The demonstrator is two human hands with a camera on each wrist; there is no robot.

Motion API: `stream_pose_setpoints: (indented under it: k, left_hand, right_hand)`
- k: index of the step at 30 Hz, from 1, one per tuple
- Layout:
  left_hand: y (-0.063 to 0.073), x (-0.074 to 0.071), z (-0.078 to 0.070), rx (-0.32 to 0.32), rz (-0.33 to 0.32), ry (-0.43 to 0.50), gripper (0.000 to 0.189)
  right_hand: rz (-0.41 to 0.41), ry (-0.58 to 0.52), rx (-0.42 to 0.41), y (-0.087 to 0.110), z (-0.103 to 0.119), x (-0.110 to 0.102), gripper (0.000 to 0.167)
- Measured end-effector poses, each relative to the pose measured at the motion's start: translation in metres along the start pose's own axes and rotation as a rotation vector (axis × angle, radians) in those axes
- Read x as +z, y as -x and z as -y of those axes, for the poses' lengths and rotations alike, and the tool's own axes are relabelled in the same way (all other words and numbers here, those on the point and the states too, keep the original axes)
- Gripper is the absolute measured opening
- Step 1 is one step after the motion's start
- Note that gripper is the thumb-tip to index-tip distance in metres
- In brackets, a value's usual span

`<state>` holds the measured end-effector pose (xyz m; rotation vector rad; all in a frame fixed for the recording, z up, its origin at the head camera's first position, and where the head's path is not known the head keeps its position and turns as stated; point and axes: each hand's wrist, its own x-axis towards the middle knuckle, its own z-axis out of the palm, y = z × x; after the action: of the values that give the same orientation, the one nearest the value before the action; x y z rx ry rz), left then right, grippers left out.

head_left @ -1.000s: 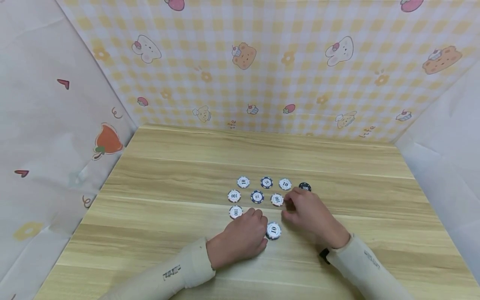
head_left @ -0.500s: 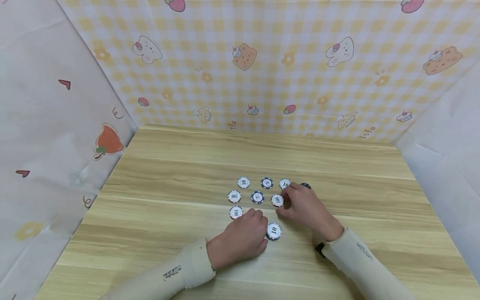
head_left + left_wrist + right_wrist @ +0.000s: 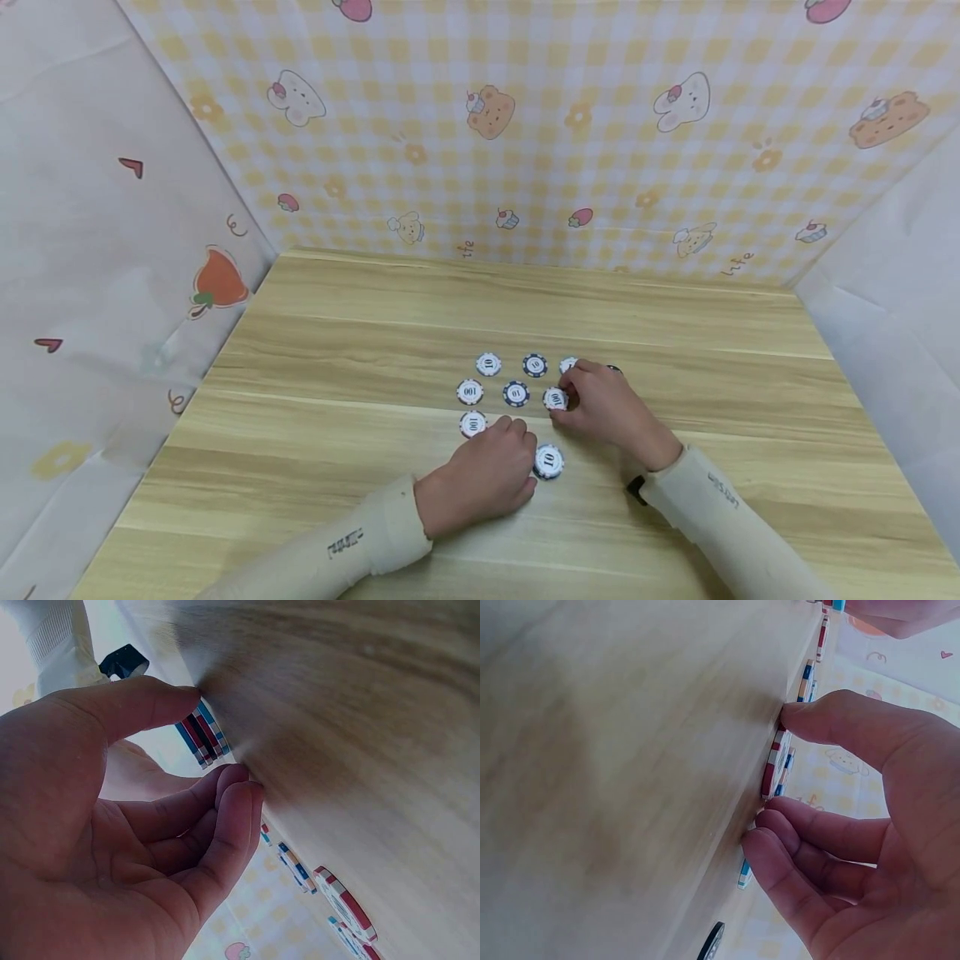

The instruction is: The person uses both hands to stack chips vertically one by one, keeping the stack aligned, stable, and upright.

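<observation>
My right hand point(image 3: 611, 408) has its thumb and fingertips at opposite edges of a red-edged white poker chip point(image 3: 555, 399) marked 100, pinching it close to the table. In the right wrist view this chip point(image 3: 776, 763) spans the gap between thumb and fingers. My left hand point(image 3: 480, 475) rests on the table with loosely bent fingers, just left of a short stack of poker chips point(image 3: 549, 461) topped by a 10. The left wrist view shows blue, red and black edges on the stack point(image 3: 202, 735), beyond the parted thumb and fingertips.
Other chips lie flat on the wooden table point(image 3: 360, 333): white 100 chips point(image 3: 470, 392) at the left, dark blue 10 chips point(image 3: 516, 393) in the middle, a light-edged 10 chip point(image 3: 489, 364) behind. A black chip point(image 3: 615, 369) is mostly hidden by the right hand. A patterned cloth point(image 3: 480, 183) stands behind.
My right hand has moved left to the red-edged 100 chip and taken its edges between thumb and fingers. It now covers more of the black chip. My left hand and the stack stay put.
</observation>
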<state>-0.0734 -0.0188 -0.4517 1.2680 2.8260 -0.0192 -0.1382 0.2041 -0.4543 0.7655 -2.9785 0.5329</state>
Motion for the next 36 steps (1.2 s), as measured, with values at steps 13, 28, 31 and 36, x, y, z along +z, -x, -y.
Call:
stream_pose_setpoints:
  k: [13,28,31,36]
  left_hand:
    - [0.001,0.002,0.0,0.014,-0.017,-0.038,0.032]
    - [0.001,0.003,0.0,0.0,-0.018,-0.003,0.034]
    - [0.001,0.004,0.0,0.001,-0.017,-0.001,0.034]
    - [0.0,0.003,0.0,0.001,-0.017,-0.004,0.034]
  right_hand:
    - [0.019,0.035,-0.001,-0.003,-0.002,0.003,0.025]
    - [0.027,0.014,0.004,0.01,0.002,0.005,0.027]
    - [0.015,0.015,0.003,0.015,0.003,0.006,0.026]
    - [-0.011,0.006,-0.004,0.022,0.005,0.006,0.027]
